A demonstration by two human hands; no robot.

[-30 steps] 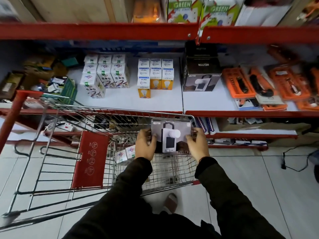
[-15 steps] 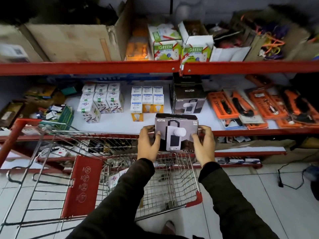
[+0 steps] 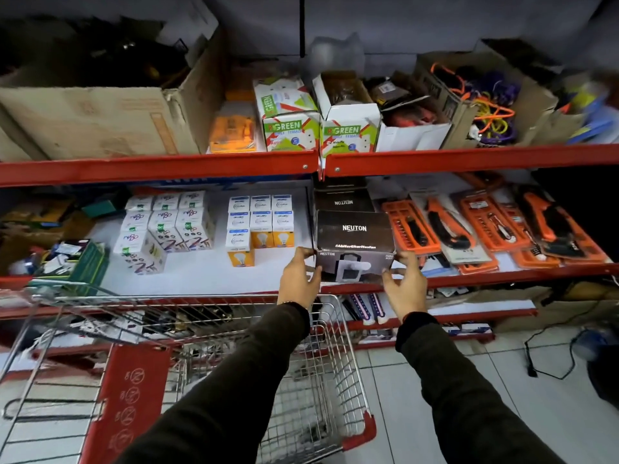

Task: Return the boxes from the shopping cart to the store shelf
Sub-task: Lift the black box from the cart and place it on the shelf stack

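A store aisle with red-edged metal shelving and a pale tiled floor point(image 3: 435, 380). The middle shelf point(image 3: 201, 276) has a white surface carrying small bulb boxes point(image 3: 261, 226), orange tool packs point(image 3: 469, 226) and a dark Neuton box point(image 3: 354, 242) standing at the front edge, another like it behind. A wire shopping cart point(image 3: 321, 363) with red trim stands below, just in front of the shelf. The left hand point(image 3: 298, 279) touches the box's left lower corner with loosely spread fingers; the right hand point(image 3: 403, 283) is at its right lower corner, fingers curled open, thumb on the box edge. Neither hand is closed around it. Both dark-sleeved arms reach forward over the cart
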